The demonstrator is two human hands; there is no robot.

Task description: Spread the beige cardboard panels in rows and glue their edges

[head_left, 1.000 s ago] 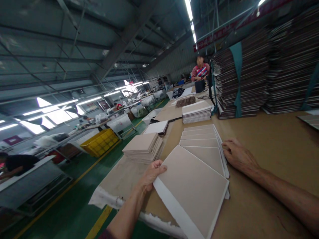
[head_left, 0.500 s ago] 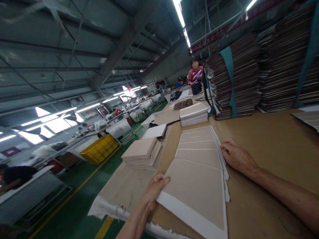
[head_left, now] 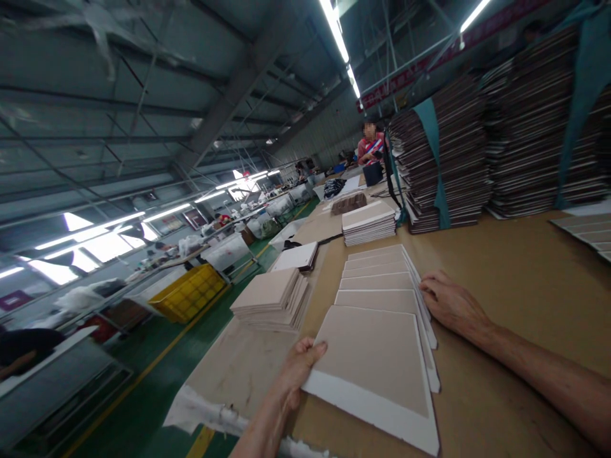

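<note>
A grey-brown board with a white border [head_left: 377, 366] lies nearest me, on top of a staggered row of the same boards [head_left: 377, 273] that runs away along the brown table [head_left: 515, 280]. My left hand [head_left: 298, 369] pinches the near board's left edge, thumb on top. My right hand [head_left: 451, 304] rests with curled fingers against the right edges of the overlapped boards, knuckles up.
A loose pile of boards [head_left: 272, 299] sits left of the row, and neater piles [head_left: 368, 222] lie farther along. Tall stacks of dark sheets [head_left: 496, 140] stand on the right. A person in red [head_left: 370, 147] works at the far end. A yellow crate [head_left: 188, 291] stands on the floor left.
The near board, tilted and askew a second ago, has been turned square and laid flat on the row. My left hand stayed on its edge; my right hand barely moved.
</note>
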